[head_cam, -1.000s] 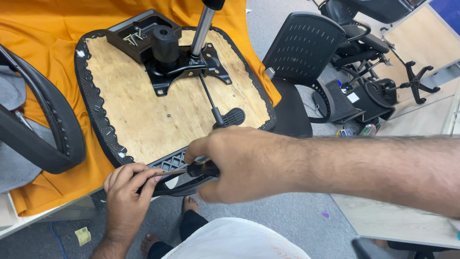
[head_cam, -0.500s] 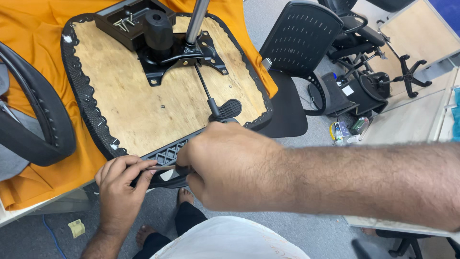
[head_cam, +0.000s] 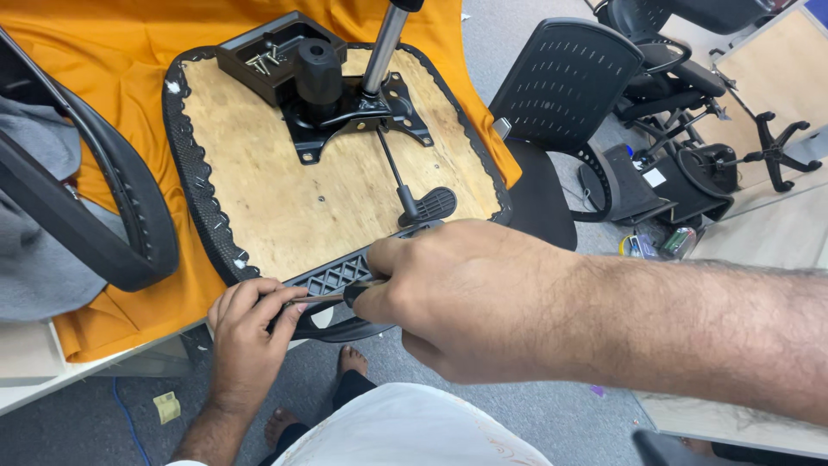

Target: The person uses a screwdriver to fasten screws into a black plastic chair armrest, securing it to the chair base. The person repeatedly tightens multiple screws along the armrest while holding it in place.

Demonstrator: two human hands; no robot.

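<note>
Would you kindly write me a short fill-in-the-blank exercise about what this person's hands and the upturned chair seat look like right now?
1. The upturned chair seat lies on a cloth of ____ colour.
2. The right hand grips the dark handle of a ____, whose shaft the left hand steadies.
3. The small black tray at the seat's far edge holds loose ____.
4. The underside of the seat is bare ____, edged in black.

Missing words: orange; screwdriver; screws; wood
</note>
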